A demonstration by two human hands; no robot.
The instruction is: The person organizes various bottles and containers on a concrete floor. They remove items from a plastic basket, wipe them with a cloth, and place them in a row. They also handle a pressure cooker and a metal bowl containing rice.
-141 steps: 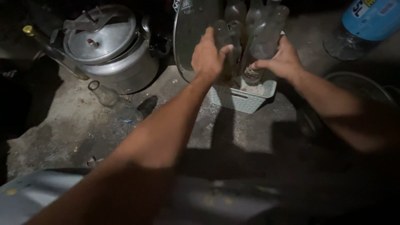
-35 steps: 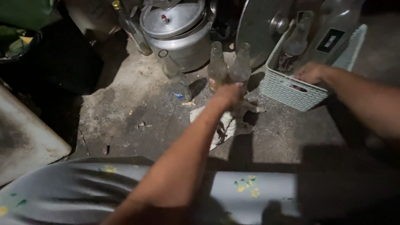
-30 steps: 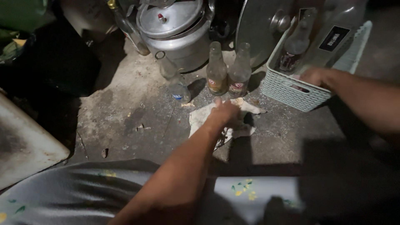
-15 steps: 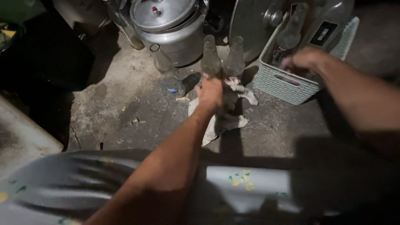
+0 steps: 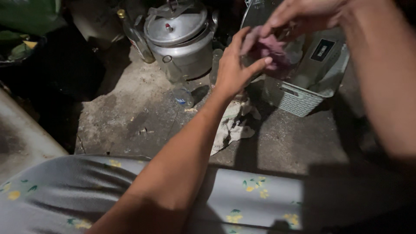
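My left hand [image 5: 234,69] is raised in front of the pressure cooker, its thumb and fingers closed around a crumpled purplish cloth [image 5: 272,48]. My right hand [image 5: 303,11] comes in from the upper right and pinches the top of the same cloth. Below them a white rag [image 5: 232,128] lies crumpled on the concrete floor. A clear glass bottle [image 5: 215,65] stands just behind my left wrist, mostly hidden.
A pale plastic basket [image 5: 299,99] stands right of the rag, tilted. A metal pressure cooker [image 5: 182,39] sits at the back, an empty bottle [image 5: 178,84] lying before it and a corked bottle [image 5: 136,37] leaning at its left. Flowered grey fabric [image 5: 242,195] covers my lap.
My left hand has lifted from the white rag on the floor. My right hand has left the basket rim. Both now meet up high on a purplish cloth.
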